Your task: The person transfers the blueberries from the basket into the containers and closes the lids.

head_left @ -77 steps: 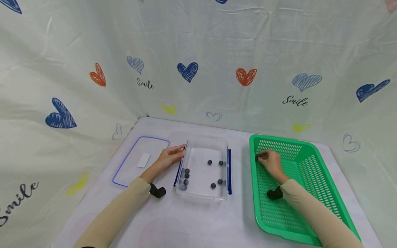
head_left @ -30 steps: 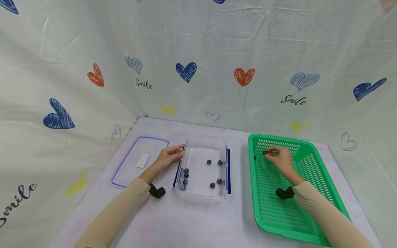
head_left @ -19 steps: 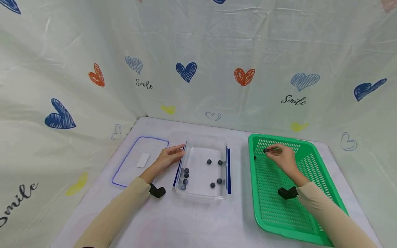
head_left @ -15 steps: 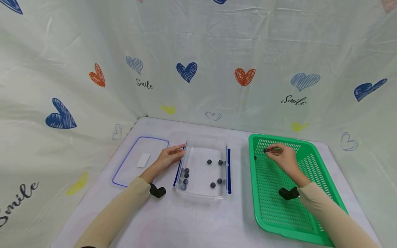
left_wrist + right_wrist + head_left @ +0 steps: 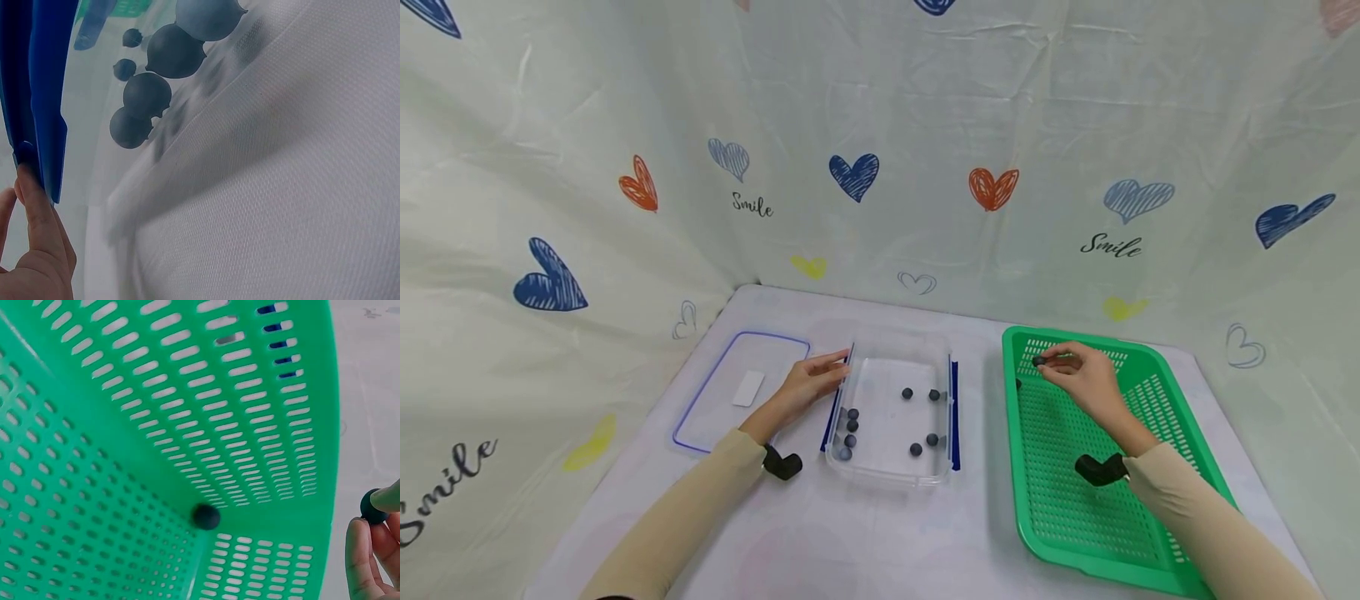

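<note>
My left hand (image 5: 805, 385) touches the left side of the clear plastic box (image 5: 887, 478) with straight fingers, at the blue latch flap (image 5: 47, 100) in the left wrist view. Several blueberries lie in the box: a row of blueberries (image 5: 852, 425) along the left wall and blueberries (image 5: 916, 450) towards the right. Over the far end of the green basket (image 5: 1026, 533), my right hand (image 5: 1084, 379) pinches a blueberry (image 5: 372, 507) between thumb and fingers. Another blueberry (image 5: 205, 517) sits in the basket's far left corner.
A clear lid with a blue rim (image 5: 700, 387) lies left of the box, a white rectangle (image 5: 748, 388) on it. A blue flap (image 5: 956, 417) hangs out on the box's right side. Behind the white-covered table (image 5: 865, 542) hangs a curtain (image 5: 917, 108) printed with hearts.
My right hand has risen from the basket's far left corner, moving right with a blueberry pinched in it; lately it shifted only slightly. The left hand has stayed at the box.
</note>
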`<state>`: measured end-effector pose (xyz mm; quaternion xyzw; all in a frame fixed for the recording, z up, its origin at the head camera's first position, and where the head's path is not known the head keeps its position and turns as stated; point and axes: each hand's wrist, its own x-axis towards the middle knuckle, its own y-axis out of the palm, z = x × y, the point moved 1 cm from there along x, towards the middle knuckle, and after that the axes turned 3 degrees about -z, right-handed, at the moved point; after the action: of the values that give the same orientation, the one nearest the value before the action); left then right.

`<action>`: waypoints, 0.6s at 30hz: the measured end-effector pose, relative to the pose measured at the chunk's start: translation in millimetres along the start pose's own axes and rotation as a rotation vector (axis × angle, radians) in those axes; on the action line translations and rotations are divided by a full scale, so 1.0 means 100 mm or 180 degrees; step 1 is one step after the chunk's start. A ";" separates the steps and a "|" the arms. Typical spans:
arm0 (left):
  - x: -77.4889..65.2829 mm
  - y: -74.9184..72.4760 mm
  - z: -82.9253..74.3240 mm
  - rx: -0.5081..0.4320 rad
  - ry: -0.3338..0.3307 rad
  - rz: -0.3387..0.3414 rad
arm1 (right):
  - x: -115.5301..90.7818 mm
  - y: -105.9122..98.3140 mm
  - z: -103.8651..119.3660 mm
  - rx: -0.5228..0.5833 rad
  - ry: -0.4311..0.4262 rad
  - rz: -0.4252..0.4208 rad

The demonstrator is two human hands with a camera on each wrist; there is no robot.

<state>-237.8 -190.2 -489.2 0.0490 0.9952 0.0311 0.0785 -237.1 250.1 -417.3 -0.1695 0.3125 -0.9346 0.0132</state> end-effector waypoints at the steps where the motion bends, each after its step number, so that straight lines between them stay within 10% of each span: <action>1: 0.00 0.00 0.00 0.0018 0.0005 0.0002 | 0.00 0.00 0.02 0.0012 -0.0010 0.0007; 18: -0.01 0.01 0.00 0.0038 0.0000 -0.0006 | 0.05 0.05 0.32 0.0385 -0.0064 0.0153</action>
<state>-236.8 -189.5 -489.0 0.0485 0.9954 0.0250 0.0783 -231.4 227.3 -395.2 -0.1701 0.2593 -0.9494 0.0490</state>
